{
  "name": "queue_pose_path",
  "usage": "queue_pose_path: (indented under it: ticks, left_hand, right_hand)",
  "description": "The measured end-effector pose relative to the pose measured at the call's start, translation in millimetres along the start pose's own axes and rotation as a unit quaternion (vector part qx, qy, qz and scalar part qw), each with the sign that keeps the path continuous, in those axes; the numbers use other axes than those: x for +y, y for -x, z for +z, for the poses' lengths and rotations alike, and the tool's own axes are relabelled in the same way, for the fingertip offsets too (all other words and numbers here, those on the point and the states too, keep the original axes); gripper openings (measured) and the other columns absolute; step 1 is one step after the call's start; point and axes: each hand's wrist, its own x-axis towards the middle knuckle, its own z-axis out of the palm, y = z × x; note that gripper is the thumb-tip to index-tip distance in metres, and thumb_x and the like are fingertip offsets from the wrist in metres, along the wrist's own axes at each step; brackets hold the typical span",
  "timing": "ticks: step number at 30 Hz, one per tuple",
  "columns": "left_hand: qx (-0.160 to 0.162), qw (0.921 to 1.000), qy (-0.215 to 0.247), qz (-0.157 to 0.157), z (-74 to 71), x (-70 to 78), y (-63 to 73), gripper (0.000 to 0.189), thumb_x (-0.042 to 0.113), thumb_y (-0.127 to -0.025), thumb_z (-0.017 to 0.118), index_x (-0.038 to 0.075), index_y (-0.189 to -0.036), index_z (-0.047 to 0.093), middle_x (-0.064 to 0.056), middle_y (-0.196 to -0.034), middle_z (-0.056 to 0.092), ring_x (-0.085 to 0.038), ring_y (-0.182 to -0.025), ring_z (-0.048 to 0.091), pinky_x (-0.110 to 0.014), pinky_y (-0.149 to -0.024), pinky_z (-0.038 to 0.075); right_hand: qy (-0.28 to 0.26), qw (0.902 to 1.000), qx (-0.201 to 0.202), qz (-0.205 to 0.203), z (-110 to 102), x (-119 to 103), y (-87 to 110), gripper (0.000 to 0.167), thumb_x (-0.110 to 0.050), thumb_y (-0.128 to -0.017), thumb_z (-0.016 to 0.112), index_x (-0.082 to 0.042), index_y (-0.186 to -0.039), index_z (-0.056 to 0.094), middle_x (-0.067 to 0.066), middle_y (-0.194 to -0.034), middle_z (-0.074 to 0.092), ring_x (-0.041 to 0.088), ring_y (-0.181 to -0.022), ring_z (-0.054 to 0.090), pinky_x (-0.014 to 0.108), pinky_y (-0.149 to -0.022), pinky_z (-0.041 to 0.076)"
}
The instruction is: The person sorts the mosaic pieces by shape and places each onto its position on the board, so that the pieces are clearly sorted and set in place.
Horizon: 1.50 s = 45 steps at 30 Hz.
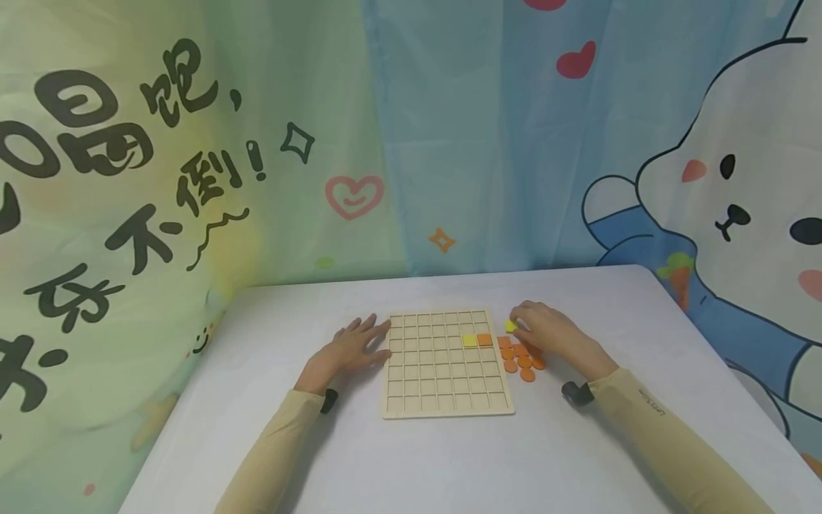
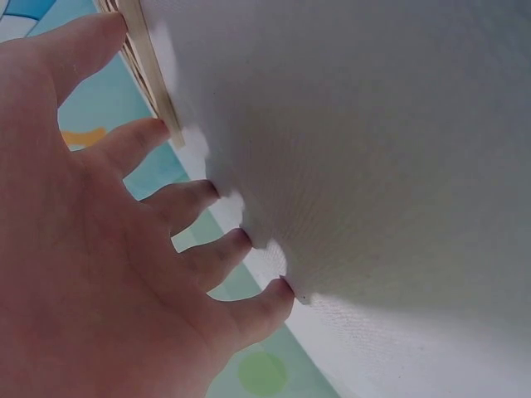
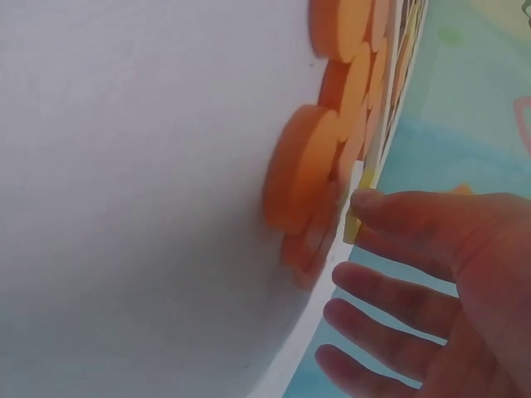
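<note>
A tan left sleeve (image 1: 272,450) is showing at lower left; a matching right sleeve (image 1: 687,450), lower right, is bearing small dark lettering (image 1: 651,402). Black wrist devices (image 1: 576,394) are protruding beside both cuffs (image 1: 609,385).

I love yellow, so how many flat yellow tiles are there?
2: one yellow square tile sits in the pale wooden grid board; another yellow tile is pinched by the right hand, which may hide more.
</note>
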Motion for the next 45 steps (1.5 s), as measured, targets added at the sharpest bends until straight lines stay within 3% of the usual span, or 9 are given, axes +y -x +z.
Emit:
queue_pose_path:
  ticks: [13, 23, 28, 45]
  left_hand:
    - [-0.001, 1.0000, 0.006, -0.005, -0.7, -1.3, -0.9, 0.072, 0.057, -0.099, 0.052, 0.028, -0.160, 0.027, -0.012, -0.169, 0.017, -0.045, -0.154, 0.014, -0.064, -0.123, 0.015]
    - [-0.003, 0.9999, 0.012, -0.002, 1.5, -2.6, -2.4, 0.072, 0.058, -0.099, 0.051, 0.030, -0.160, 0.026, -0.011, -0.169, 0.016, -0.044, -0.155, 0.013, -0.064, -0.123, 0.014]
    - [-0.003, 0.9999, 0.011, -0.001, 1.3, -2.0, -2.0, 0.072, 0.058, -0.099, 0.050, 0.030, -0.161, 0.025, -0.011, -0.169, 0.016, -0.044, -0.155, 0.012, -0.063, -0.124, 0.014]
    - [-0.005, 0.9998, 0.011, -0.013, -1.9, 2.8, -0.2, 0.071, 0.057, -0.099, 0.051, 0.030, -0.160, 0.026, -0.010, -0.169, 0.016, -0.043, -0.155, 0.012, -0.062, -0.124, 0.013]
  right_hand:
    - [-0.015, 0.9992, 0.012, -0.034, -2, -12, -0.7, 0.028, -0.022, -0.095, 0.068, -0.006, -0.119, 0.069, 0.011, -0.115, 0.067, 0.022, -0.093, 0.056, 0.047, -0.093, 0.055]
    - [-0.027, 0.9967, 0.027, -0.071, -3, -20, -1.0, 0.026, -0.022, -0.095, 0.069, -0.007, -0.116, 0.070, 0.008, -0.112, 0.067, 0.022, -0.098, 0.059, 0.048, -0.095, 0.054]
    - [-0.031, 0.9968, 0.021, -0.071, -3, -24, -0.4, 0.030, -0.023, -0.096, 0.068, -0.006, -0.120, 0.069, 0.011, -0.119, 0.067, 0.026, -0.107, 0.061, 0.050, -0.100, 0.052]
    - [-0.030, 0.9927, 0.010, -0.117, -4, -43, -7.0, 0.024, -0.021, -0.098, 0.067, -0.009, -0.118, 0.070, 0.004, -0.113, 0.066, 0.020, -0.102, 0.061, 0.043, -0.095, 0.054]
